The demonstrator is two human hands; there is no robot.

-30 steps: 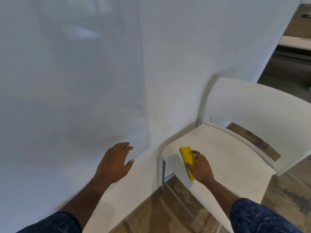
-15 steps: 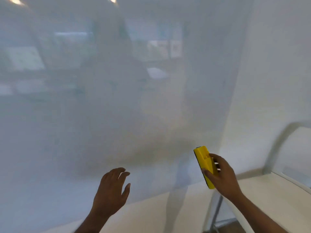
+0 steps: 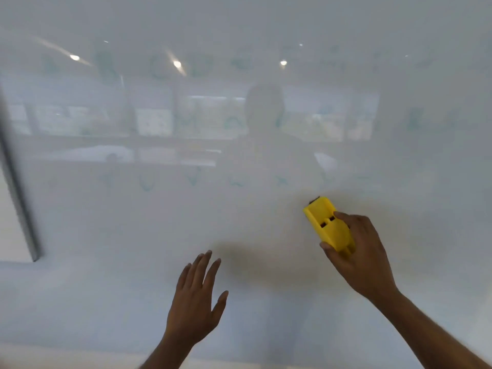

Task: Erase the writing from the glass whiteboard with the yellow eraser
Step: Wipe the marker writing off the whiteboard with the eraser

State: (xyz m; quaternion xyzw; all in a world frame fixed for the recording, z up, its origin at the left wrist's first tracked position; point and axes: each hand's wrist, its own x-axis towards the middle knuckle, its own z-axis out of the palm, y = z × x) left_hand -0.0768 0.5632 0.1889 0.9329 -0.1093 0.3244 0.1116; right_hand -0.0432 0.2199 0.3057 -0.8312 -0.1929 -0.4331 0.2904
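Eraser [image 3: 329, 224]: yellow block, gripped in the right hand [image 3: 356, 258], thumb under its lower end, fingers wrapped over the far side. Dark felt edge shows at its upper tip. It sits low on the board, right of centre, just under the bottom row of letters. Whether the felt is already touching the glass cannot be told; the picture is soft with motion.

Writing [image 3: 170, 179]: faint green letters in rows across the board [image 3: 106, 235]. A lowest row at mid height, another band above it, a top row near the reflected ceiling lights. All of it looks untouched, so the job appears to be at its very start.

Left hand [image 3: 195, 302]: open, fingers spread, holding nothing, raised in front of the lower board, left of the eraser. Contact with the glass not clear.

Notes on doing the stroke well:
- Turn the block so the felt lies flat on the glass, not on its edge; an edge would likely skip and leave streaks.
- Probably begin on the nearest letters just above the eraser, then work along the row in long overlapping passes.
- Keep even pressure; glass is slick, and the block could slide off line.
- Reflections mask the pale ink, so check each cleared patch from a slight angle.
- Upper rows call for a longer reach.
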